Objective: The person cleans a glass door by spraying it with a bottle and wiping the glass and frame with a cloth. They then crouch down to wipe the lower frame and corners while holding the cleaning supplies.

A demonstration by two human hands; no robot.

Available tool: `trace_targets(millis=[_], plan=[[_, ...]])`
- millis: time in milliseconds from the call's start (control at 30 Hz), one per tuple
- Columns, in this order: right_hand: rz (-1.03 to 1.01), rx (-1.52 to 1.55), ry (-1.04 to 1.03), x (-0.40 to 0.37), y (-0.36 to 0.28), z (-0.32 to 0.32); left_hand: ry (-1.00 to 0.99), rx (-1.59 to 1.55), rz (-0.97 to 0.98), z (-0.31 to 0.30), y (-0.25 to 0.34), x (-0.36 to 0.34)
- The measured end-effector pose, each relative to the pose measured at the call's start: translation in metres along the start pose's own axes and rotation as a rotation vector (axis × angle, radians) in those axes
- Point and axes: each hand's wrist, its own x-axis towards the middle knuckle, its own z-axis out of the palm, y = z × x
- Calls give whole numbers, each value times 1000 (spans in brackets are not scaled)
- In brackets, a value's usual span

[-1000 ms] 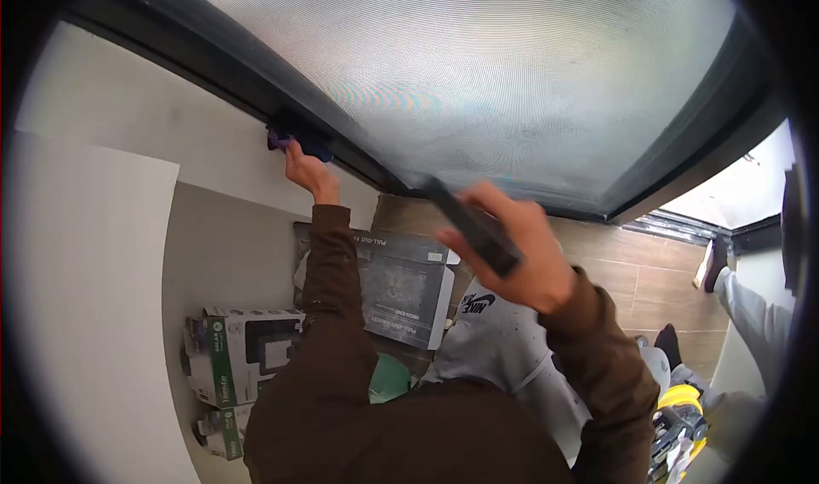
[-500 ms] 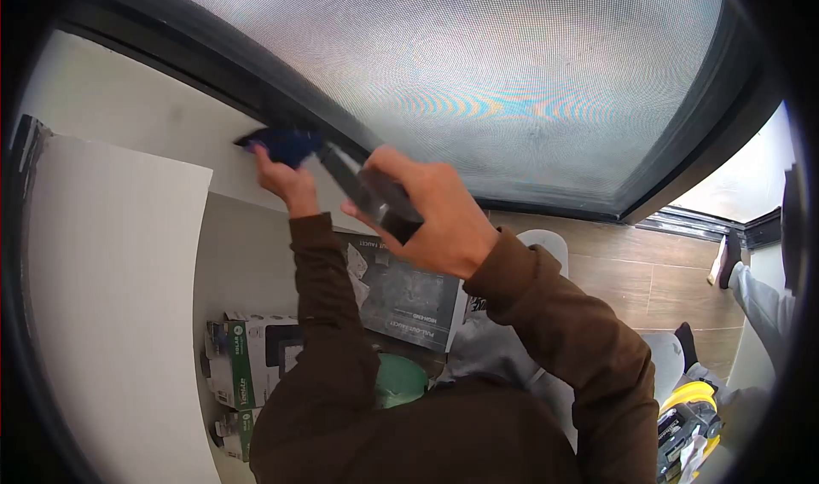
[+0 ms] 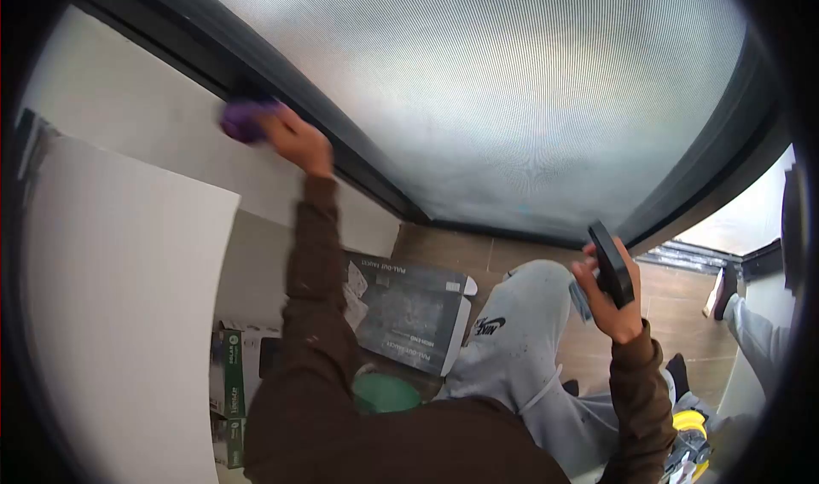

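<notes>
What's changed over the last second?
Left hand moved up-left along the dark frame with the purple cloth. Right hand, with the black object, swung away from the cloth to the right, beside the grey trouser knee. Neither let go or took anything new. Faucet box and green container stayed put.

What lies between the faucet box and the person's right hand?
In the head view, the person's grey trouser leg, then a strip of brown floor, lie between the faucet box and right hand.
</notes>
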Motion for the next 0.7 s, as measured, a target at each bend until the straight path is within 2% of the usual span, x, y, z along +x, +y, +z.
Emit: trace_targets(millis=[67, 167, 200, 300, 367, 400, 433, 467, 500, 567, 600, 633, 700], plan=[[110, 18, 5, -12, 16, -17, -84, 44, -194, -2, -7, -87], [216, 26, 33, -35, 43, -38, -115, 47, -336, 0, 1, -116], [232, 34, 42, -40, 50, -43, -72, 66, -305, 5, 7, -96], [307, -59, 27, -55, 66, -56, 68, 23, 89, 12, 37, 35], [345, -23, 42, -61, 72, -55, 87, -60, 206, 10, 47, 124], [368, -7, 54, -66, 75, -55, 69, -70, 199, 3, 66, 155], [253, -37, 53, -67, 84, -51, 104, 10, 367, 3, 42, 189], [146, -74, 71, -68, 94, -51, -8, 196, 512, -8, -7, 221], [149, -99, 38, -65, 88, -53, -70, 243, 547, -6, -21, 226], [11, -174, 40, -64, 98, -52, -173, 282, 575, 3, -30, 191], [40, -165, 42, -55, 90, -50, -202, 278, 603, 18, -31, 161], [-41, -168, 77, -55, 79, -58, -207, 268, 619, 37, -24, 123], [59, -169, 56, -51, 95, -61, -227, 204, 594, 84, 5, 33]])
